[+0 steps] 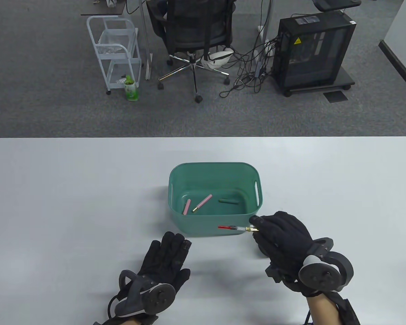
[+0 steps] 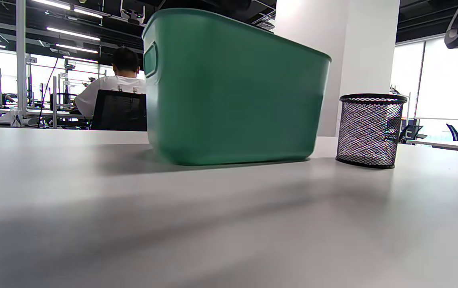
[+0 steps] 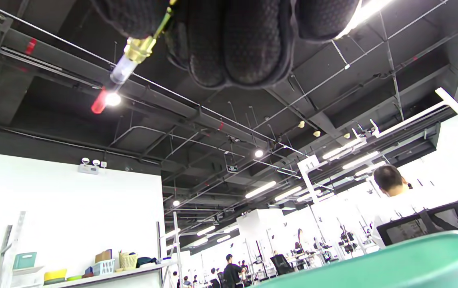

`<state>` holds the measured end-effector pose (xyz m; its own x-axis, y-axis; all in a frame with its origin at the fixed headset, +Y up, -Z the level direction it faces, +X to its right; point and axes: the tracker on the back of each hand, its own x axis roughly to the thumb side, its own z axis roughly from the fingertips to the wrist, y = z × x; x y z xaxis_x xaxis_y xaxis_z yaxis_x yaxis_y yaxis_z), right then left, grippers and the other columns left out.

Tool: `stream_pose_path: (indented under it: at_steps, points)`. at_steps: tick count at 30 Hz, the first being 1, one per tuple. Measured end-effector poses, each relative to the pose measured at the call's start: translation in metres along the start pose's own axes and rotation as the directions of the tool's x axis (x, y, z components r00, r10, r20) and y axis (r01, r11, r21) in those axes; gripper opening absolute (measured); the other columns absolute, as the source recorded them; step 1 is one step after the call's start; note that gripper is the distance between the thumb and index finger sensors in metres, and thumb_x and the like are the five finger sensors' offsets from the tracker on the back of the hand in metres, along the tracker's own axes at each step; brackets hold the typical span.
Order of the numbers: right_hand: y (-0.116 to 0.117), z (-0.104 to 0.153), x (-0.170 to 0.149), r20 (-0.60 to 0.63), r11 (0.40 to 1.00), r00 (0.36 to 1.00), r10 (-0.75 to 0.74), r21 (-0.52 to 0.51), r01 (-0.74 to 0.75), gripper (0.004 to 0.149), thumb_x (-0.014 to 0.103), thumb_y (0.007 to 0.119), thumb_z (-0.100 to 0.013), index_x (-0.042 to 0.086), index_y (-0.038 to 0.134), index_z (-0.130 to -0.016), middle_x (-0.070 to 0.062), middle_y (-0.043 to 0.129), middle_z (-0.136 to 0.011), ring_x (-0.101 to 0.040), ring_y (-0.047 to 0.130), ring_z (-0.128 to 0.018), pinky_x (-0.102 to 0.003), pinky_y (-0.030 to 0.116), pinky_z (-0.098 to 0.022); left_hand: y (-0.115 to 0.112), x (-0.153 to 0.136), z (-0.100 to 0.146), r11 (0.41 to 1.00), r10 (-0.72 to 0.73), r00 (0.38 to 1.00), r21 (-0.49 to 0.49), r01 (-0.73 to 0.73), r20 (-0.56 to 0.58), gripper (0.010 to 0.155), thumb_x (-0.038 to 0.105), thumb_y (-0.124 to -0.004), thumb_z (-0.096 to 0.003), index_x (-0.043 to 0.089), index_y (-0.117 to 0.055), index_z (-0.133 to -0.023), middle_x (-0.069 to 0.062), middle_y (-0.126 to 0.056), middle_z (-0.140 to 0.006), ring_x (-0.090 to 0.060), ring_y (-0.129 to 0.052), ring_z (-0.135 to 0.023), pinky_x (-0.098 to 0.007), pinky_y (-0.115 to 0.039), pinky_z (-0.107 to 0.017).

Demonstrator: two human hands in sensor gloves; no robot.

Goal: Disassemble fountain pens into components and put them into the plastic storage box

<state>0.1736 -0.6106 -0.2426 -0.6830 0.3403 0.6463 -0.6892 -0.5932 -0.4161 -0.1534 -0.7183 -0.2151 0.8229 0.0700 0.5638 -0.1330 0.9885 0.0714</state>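
A green plastic storage box (image 1: 213, 224) stands at mid-table; inside lie two pink pen parts (image 1: 202, 203) and a green pen part (image 1: 228, 201). My right hand (image 1: 255, 226) is at the box's near right corner and pinches a pen's inner section, a clear ink tube with a red end and a gold collar (image 1: 235, 228). That section points left along the box's front wall. The right wrist view shows the same section (image 3: 121, 68) sticking out from my fingers (image 3: 233, 44) above the box rim (image 3: 393, 260). My left hand (image 1: 171, 243) lies flat on the table with straight fingers, holding nothing.
In the left wrist view a black mesh pen holder (image 2: 369, 130) stands on the table right of the box (image 2: 233, 92). Beyond the table's far edge are an office chair (image 1: 196, 37), a white cart (image 1: 116, 50) and a computer tower (image 1: 313, 50).
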Motion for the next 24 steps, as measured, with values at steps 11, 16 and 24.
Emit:
stream_pose_path:
  at_steps: [11,16,24]
  points:
    - [0.039,-0.032,-0.013,-0.151,0.994,0.988,0.021,0.106,-0.004,0.042,0.046,0.070,-0.055,0.029,0.082,-0.092,0.000,0.086,-0.087,-0.015,0.088,-0.075,-0.046,0.061,-0.075,-0.002,0.001,0.000,1.000,-0.003,1.000,-0.015,0.003,0.025,0.072,0.049,-0.036,-0.0679,0.012,-0.027,-0.128,-0.014,-0.032,-0.136,-0.039,-0.020,-0.123,-0.055,-0.020,-0.089]
    - [0.067,-0.050,-0.022,-0.196,0.978,0.975,0.101,0.200,-0.061,0.042,0.046,0.070,-0.055,0.030,0.082,-0.092,0.001,0.086,-0.089,-0.016,0.087,-0.077,-0.046,0.060,-0.076,-0.002,0.000,0.001,1.000,0.008,1.000,-0.013,-0.007,0.026,0.072,0.049,-0.036,-0.0679,0.012,-0.027,-0.128,-0.014,-0.032,-0.136,-0.040,-0.020,-0.122,-0.055,-0.020,-0.089]
    - [0.107,-0.064,-0.030,-0.235,0.943,0.955,0.180,0.317,-0.100,0.042,0.046,0.070,-0.055,0.030,0.082,-0.092,0.002,0.085,-0.090,-0.016,0.085,-0.080,-0.045,0.056,-0.078,-0.002,-0.001,0.002,1.000,0.017,0.999,-0.010,-0.016,0.035,0.072,0.050,-0.037,-0.0678,0.012,-0.028,-0.128,-0.014,-0.032,-0.136,-0.039,-0.020,-0.123,-0.055,-0.020,-0.089]
